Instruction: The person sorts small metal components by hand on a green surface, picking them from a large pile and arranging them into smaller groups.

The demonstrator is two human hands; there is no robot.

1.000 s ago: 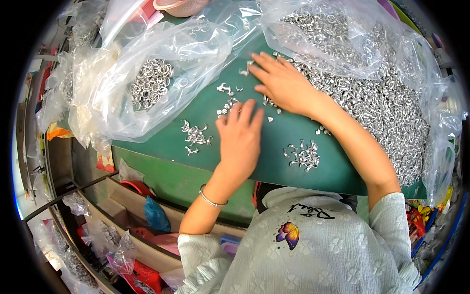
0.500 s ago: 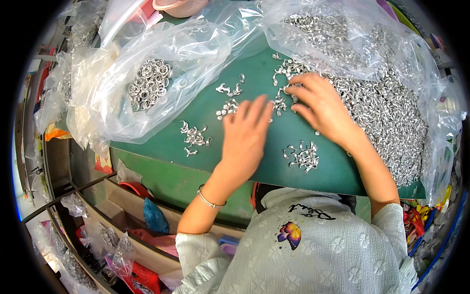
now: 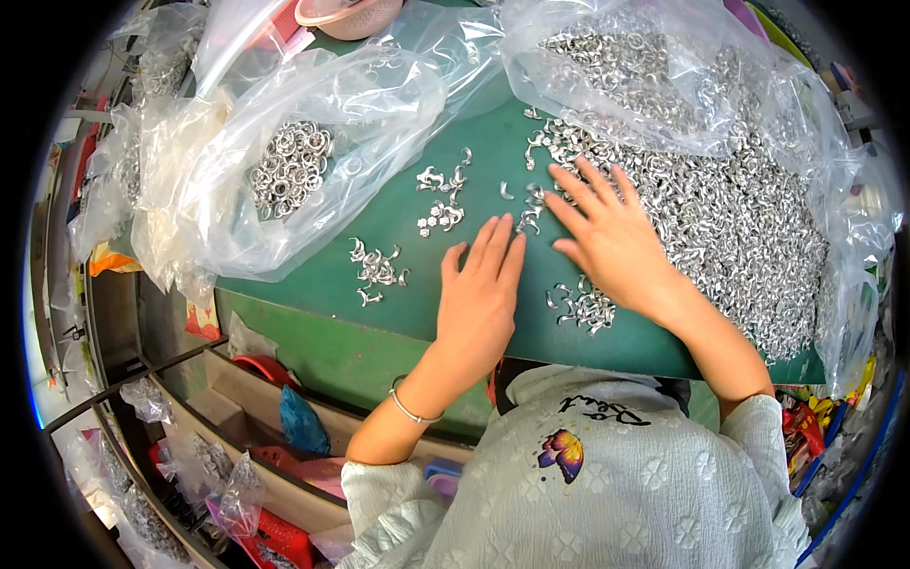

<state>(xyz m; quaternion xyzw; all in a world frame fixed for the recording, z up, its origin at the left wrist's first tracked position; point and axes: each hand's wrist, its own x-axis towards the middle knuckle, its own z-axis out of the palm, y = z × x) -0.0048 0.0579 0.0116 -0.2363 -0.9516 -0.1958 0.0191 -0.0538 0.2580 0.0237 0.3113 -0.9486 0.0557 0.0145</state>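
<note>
My left hand (image 3: 482, 294) rests over the green tabletop (image 3: 379, 213), palm down, its fingers stretched out. Just beyond its fingertips lies a loose group of small curved silver metal pieces (image 3: 531, 216). My right hand (image 3: 611, 232) is spread flat at the left edge of a big heap of the same silver pieces (image 3: 758, 247), fingers apart. Below it sits a small pile of curved pieces (image 3: 583, 305). Left of my left hand are another small pile (image 3: 377, 264), a cluster with flower-like ends (image 3: 441, 218) and a few pieces (image 3: 444, 176) farther back.
A clear plastic bag (image 3: 360, 104) with silver rings (image 3: 292, 166) lies at the left. Another clear bag (image 3: 701, 114) covers the heap's far part. A pink basket (image 3: 349, 17) stands at the back edge. Below the table's left front is a wooden drawer (image 3: 265, 417) holding a blue bag.
My left hand has come slightly back toward me. My right hand has shifted down and spread its fingers wider. A single piece now lies apart between the hands and the clusters.
</note>
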